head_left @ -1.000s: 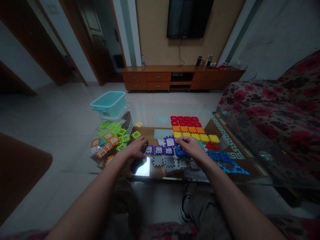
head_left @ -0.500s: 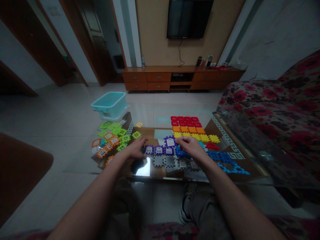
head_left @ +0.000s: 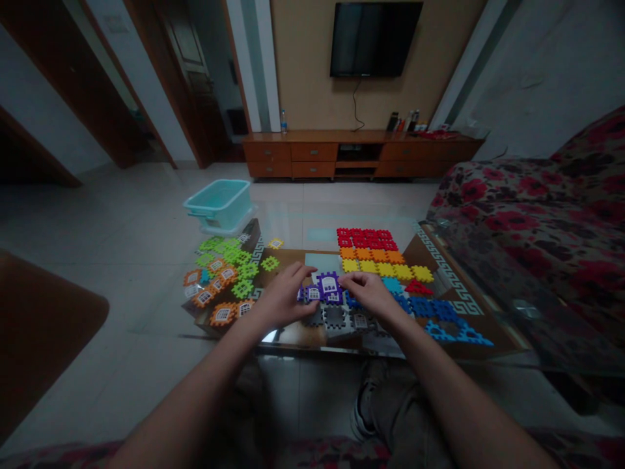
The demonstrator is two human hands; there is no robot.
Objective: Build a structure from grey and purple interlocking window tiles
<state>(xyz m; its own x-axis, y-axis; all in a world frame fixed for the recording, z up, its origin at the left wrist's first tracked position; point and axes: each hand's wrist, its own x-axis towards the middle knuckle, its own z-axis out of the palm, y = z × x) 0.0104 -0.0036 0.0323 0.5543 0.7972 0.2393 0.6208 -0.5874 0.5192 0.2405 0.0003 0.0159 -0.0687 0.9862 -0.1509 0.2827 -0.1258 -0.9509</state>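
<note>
Between the thumb and fingers of my right hand [head_left: 366, 292] is a purple interlocking tile [head_left: 329, 284] with a white window insert, raised over a row of purple window tiles. My left hand [head_left: 288, 296] hovers over the left part of that row, thumb and fingers apart, hiding some of it. One smaller purple tile [head_left: 313, 293] shows between its thumb and fingers. Grey tiles [head_left: 336, 317] lie in a row nearer to me. Blue tiles [head_left: 424, 306] lie right of my right hand, partly hidden behind it.
Rows of red tiles [head_left: 367, 238], orange tiles [head_left: 371, 254] and yellow tiles [head_left: 385, 269] lie farther back on the glass table. Loose green tiles [head_left: 245, 270] and orange window tiles [head_left: 223, 314] cover the left end. Beyond them stands a turquoise bin [head_left: 219, 202].
My left hand has moved right and forward over the purple row, towards the raised tile. My right hand still holds that tile, now slightly lower over the row.
</note>
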